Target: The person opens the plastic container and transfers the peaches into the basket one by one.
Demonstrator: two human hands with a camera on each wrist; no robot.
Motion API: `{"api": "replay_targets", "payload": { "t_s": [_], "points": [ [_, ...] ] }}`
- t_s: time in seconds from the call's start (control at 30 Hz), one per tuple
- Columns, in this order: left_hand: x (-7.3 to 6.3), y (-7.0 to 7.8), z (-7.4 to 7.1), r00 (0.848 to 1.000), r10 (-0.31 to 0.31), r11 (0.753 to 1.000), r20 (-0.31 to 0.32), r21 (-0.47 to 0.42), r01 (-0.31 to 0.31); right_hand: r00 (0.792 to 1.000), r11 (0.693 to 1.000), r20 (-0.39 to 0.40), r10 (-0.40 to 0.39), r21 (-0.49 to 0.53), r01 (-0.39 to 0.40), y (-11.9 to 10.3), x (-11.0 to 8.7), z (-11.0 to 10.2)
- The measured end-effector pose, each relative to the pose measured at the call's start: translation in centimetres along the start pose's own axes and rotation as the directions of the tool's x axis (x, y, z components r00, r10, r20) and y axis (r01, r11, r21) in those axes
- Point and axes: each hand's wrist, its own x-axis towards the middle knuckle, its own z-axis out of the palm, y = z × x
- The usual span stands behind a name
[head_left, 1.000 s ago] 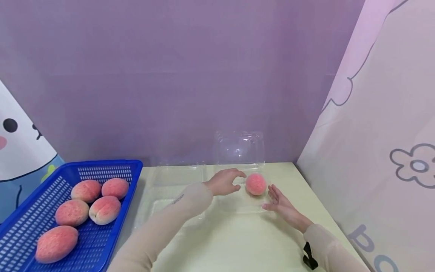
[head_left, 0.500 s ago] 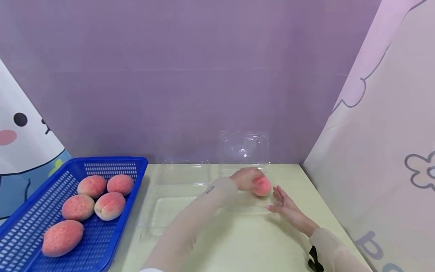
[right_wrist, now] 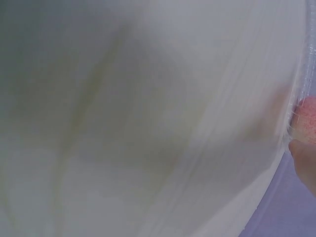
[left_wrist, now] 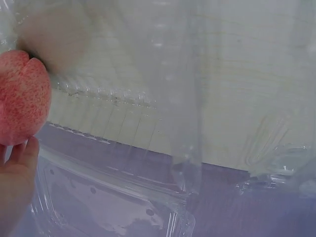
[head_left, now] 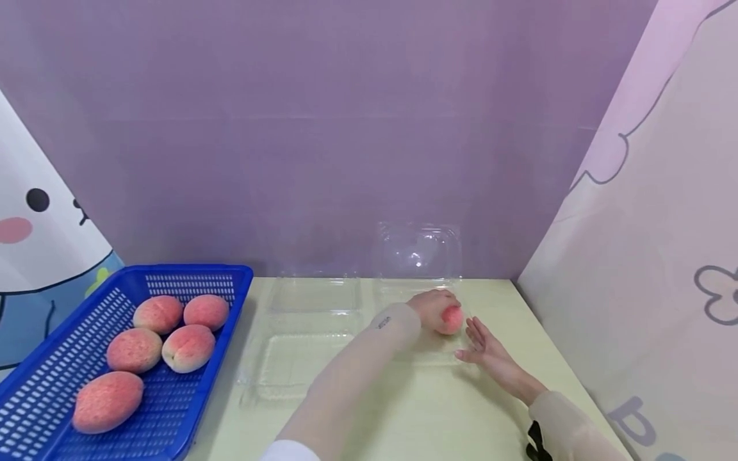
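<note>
My left hand [head_left: 434, 307] grips a pink peach [head_left: 452, 320] from its left and top, inside the right-hand clear plastic clamshell box [head_left: 418, 246], whose lid stands raised. In the left wrist view, the curled fingers touch the peach [left_wrist: 22, 98] at its lower end. My right hand [head_left: 490, 358] is held beside the box's right side, fingers straight and thumb spread, with the peach just beyond its fingertips. A fingertip [right_wrist: 305, 163] shows by the box edge in the right wrist view, which is mostly blurred.
A blue plastic basket [head_left: 227, 333] at left holds several peaches [head_left: 189, 349]. A second clear box [head_left: 300, 365] lies opened flat between basket and left arm. A purple backdrop [head_left: 346, 160] closes the table's [head_left: 426, 416] far edge; a patterned panel [head_left: 646, 256] borders the right.
My left hand has reached right and closed round the peach, which now sits slightly further right in view. The head view has shifted a little left. My right hand keeps nearly the same pose.
</note>
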Motion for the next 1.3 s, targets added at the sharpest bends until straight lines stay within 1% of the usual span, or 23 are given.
{"api": "replay_targets", "payload": {
  "t_s": [0.17, 0.37, 0.47, 0.57, 0.67, 0.8, 0.93, 1.17, 1.23, 1.3],
  "points": [
    [-0.2, 0.4, 0.2, 1.000, -0.016, 1.000, 0.021, 0.017, 0.016, 1.000, 1.000, -0.003, 0.003, 0.011, -0.003, 0.0, 0.1, 0.1],
    [-0.3, 0.5, 0.4, 1.000, -0.014, 0.999, 0.017, 0.052, 0.013, 1.000, 1.000, -0.005, -0.003, 0.013, 0.003, 0.0, 0.2, 0.1],
    [-0.6, 0.5, 0.3, 0.999, -0.014, 0.999, 0.035, 0.041, 0.013, 1.000, 1.000, -0.005, -0.009, 0.015, 0.009, 0.0, 0.3, 0.0],
    [-0.9, 0.4, 0.3, 0.998, -0.017, 1.000, 0.056, 0.009, 0.016, 1.000, 1.000, -0.003, -0.008, 0.011, 0.008, 0.0, 0.3, 0.0],
    [-1.1, 0.2, 0.7, 0.998, -0.011, 1.000, 0.063, -0.011, 0.012, 1.000, 1.000, -0.001, -0.004, 0.008, 0.004, 0.0, 0.2, 0.0],
    [-1.3, -0.1, 1.4, 0.999, 0.021, 1.000, 0.050, -0.012, -0.020, 1.000, 1.000, -0.003, -0.001, 0.006, 0.001, -0.2, 0.1, 0.1],
    [-1.4, -0.3, 1.8, 0.999, 0.043, 0.999, 0.033, -0.016, -0.043, 1.000, 1.000, -0.006, 0.001, 0.006, -0.001, -0.2, 0.0, 0.1],
    [-1.9, -0.2, 1.4, 0.997, 0.070, 0.997, 0.031, -0.018, -0.070, 1.000, 1.000, -0.001, 0.006, 0.006, -0.006, -0.1, 0.0, 0.1],
    [-2.1, -0.2, 1.3, 0.997, 0.066, 0.998, 0.026, -0.025, -0.066, 1.000, 1.000, -0.002, 0.002, 0.002, -0.002, -0.1, -0.1, 0.1],
    [-2.4, -0.2, 1.2, 0.999, 0.042, 0.998, 0.013, -0.039, -0.041, 1.000, 1.000, -0.003, -0.005, 0.000, 0.005, -0.1, 0.0, 0.1]
  ]
}}
